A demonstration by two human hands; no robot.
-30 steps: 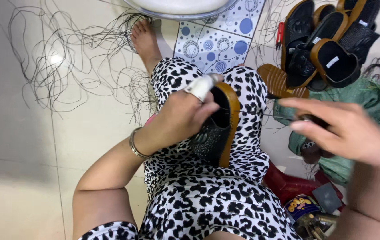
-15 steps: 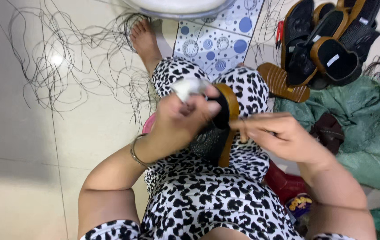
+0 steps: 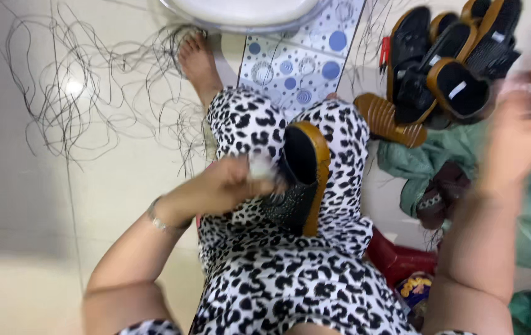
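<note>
Left hand (image 3: 219, 186): grip holds black shoe (image 3: 299, 177) on lap.
Right hand (image 3: 523, 124): blurry at 2 o'clock, grip unclear.
Risk: shoe may slide off.

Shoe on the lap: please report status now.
Left hand grips black shoe on lap. Right hand raised, blurred, apparently empty. Loose black threads on floor.

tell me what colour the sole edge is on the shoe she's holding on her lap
Tan-orange, round a black inside, on the shoe by the left hand; head view.
</note>
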